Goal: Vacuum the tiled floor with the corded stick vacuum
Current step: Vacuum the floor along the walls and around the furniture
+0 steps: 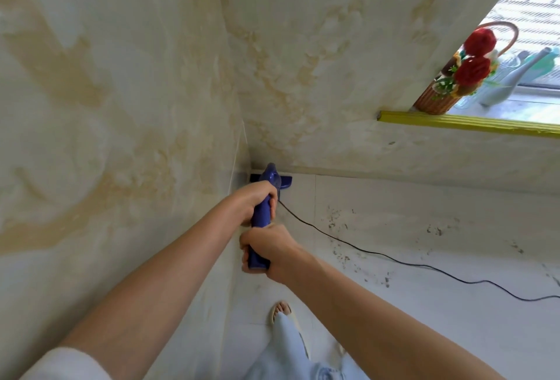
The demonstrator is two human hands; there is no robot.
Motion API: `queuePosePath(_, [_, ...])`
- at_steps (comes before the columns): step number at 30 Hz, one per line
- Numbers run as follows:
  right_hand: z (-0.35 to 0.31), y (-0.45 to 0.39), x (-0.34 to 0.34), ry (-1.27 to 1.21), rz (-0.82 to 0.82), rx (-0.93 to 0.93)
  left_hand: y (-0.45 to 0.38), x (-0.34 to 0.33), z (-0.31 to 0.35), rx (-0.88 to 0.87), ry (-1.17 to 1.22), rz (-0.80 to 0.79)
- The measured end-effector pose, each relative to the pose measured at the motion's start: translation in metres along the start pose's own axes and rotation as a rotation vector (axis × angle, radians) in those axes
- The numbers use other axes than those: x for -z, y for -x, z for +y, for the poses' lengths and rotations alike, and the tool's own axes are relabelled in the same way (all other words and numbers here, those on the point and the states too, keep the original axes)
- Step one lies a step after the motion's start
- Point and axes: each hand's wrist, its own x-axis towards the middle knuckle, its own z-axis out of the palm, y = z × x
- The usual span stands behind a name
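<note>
A blue stick vacuum (263,213) points away from me into the corner where two marbled walls meet. Its floor head (285,182) lies on the white tiled floor (424,228) right against the skirting. My left hand (256,199) grips the upper part of the blue handle. My right hand (268,251) grips the handle's end, nearer to me. A thin black cord (363,251) runs from the vacuum across the tiles to the right edge. Dark specks of dirt (341,254) are scattered on the tiles right of the cord.
A marbled wall (106,107) stands close on the left, another straight ahead. A window sill with a yellow edge strip (469,122) holds a wicker basket of red flowers (454,86). My sandalled foot (281,311) and pale trouser leg stand below my hands.
</note>
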Motion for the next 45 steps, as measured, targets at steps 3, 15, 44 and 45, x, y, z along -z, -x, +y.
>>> queuePosePath(3, [-0.013, -0.008, -0.008, -0.024, -0.012, 0.015, -0.002, 0.005, 0.016, -0.016, -0.021, 0.004])
queuePosePath(15, [0.005, -0.009, -0.022, -0.01, 0.0, -0.009, 0.01, 0.017, 0.002, 0.043, -0.033, -0.002])
queuePosePath(44, [0.003, 0.001, 0.005, 0.098, 0.058, -0.014, -0.008, -0.003, -0.007, 0.031, 0.064, -0.069])
queuePosePath(45, [0.002, 0.004, 0.014, 0.114, 0.071, -0.009, -0.01, -0.01, -0.009, 0.024, 0.066, -0.076])
